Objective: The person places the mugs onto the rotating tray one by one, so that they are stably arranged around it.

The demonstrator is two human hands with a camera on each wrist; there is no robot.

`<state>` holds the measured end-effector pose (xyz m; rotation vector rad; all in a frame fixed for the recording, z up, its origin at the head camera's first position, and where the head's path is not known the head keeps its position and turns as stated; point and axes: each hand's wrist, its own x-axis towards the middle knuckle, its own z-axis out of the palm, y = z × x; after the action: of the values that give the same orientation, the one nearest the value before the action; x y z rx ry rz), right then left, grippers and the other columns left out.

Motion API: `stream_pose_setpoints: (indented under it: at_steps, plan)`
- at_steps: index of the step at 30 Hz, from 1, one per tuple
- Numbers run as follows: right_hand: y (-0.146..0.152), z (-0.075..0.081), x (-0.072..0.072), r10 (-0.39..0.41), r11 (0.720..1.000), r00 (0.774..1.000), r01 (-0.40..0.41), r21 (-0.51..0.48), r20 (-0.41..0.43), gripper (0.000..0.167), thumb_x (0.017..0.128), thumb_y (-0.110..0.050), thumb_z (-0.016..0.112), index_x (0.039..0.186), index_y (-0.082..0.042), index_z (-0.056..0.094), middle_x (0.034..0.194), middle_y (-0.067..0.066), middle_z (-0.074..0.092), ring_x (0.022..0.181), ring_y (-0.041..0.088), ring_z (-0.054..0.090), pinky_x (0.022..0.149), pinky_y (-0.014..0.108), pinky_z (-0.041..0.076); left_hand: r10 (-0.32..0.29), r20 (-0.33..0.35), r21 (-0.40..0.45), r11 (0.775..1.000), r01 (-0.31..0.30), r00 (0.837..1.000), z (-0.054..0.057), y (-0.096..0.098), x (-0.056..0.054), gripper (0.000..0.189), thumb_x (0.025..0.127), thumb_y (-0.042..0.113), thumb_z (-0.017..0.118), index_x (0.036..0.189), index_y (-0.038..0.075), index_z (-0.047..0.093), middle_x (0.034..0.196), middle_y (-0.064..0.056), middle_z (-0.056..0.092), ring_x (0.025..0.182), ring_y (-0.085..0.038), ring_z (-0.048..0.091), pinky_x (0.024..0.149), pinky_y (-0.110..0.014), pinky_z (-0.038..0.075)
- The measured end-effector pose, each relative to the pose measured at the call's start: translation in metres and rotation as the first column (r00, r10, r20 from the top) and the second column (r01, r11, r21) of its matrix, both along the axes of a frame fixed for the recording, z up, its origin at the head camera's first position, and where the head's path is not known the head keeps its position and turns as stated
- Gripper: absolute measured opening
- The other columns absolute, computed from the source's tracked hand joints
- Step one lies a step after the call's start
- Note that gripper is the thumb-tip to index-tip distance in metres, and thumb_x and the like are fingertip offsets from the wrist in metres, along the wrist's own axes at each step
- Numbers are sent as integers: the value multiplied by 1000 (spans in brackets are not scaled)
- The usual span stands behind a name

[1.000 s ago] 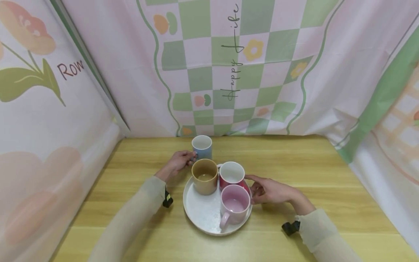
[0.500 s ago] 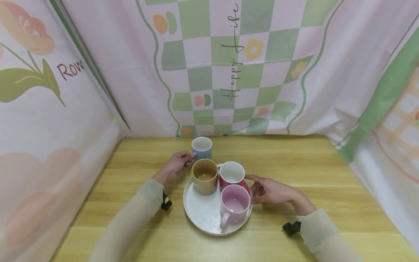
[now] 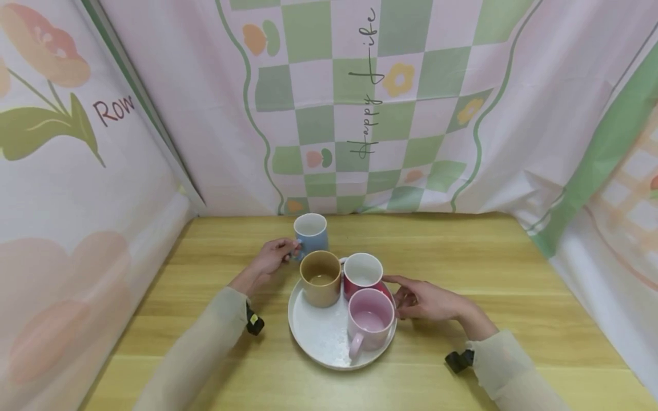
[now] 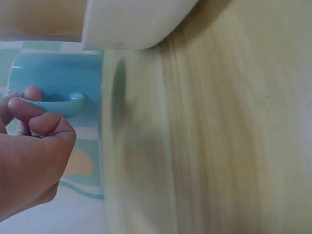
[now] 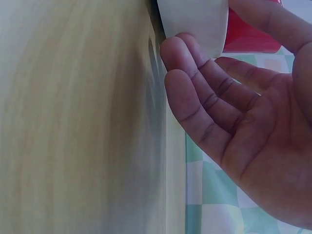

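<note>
My left hand point(image 3: 271, 256) pinches the handle of a light blue mug point(image 3: 315, 242), upright behind the round white tray point(image 3: 316, 342). The left wrist view shows thumb and fingers at that blue handle point(image 4: 73, 105). On the tray are a tan mug point(image 3: 321, 294) at the back left, a red mug point(image 3: 350, 288) with a white inside, and a pink mug point(image 3: 372, 331) in front of the red one. My right hand point(image 3: 429, 299) is at the tray's right rim, fingers loosely bent; in the right wrist view the fingertips point(image 5: 178, 53) lie against the tray's outer wall point(image 5: 195, 24).
The wooden table point(image 3: 462, 377) carries everything. A checked, printed cloth point(image 3: 360, 125) hangs behind its back edge, and another printed cloth point(image 3: 92, 200) stands along the left side. The tan mug sits close in front of the blue one.
My left hand has moved slightly left and toward me, bringing the blue mug with it. The right hand and the mugs on the tray have stayed nearly where they were.
</note>
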<state>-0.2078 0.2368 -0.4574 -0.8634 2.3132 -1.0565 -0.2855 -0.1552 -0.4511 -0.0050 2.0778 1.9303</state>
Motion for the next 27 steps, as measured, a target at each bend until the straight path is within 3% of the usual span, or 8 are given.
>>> stream_pose_setpoints:
  at_steps: [9, 17, 27]
  plan:
    - [0, 1, 1, 0, 1000, 1000, 0, -2, -1, 76, 91, -21, 72, 155, -10, 31, 104, 5, 68, 93, 11, 67, 75, 27, 60, -13, -20, 54, 998, 14, 1000, 11, -14, 13, 18, 104, 21, 54, 100, 7, 63, 94, 3, 62, 75, -4, 46, 65, -15, 40]
    - [0, 2, 2, -7, 1000, 1000, 7, 3, 9, 76, 92, -21, 72, 155, -11, 32, 103, 5, 68, 93, 12, 68, 73, 28, 61, -11, -12, 72, 997, 12, 1000, 17, -22, 25, 18, 105, 22, 51, 101, 8, 61, 94, 4, 60, 77, -5, 44, 64, -13, 39]
    - [0, 2, 2, -2, 1000, 1000, 2, -8, 17, 75, 92, -20, 72, 155, -11, 31, 104, 6, 68, 94, 14, 69, 73, 28, 61, -44, -20, 77, 996, 45, 999, 22, -33, 37, 25, 106, 24, 50, 108, 0, 58, 100, 0, 60, 79, -6, 44, 66, -14, 40]
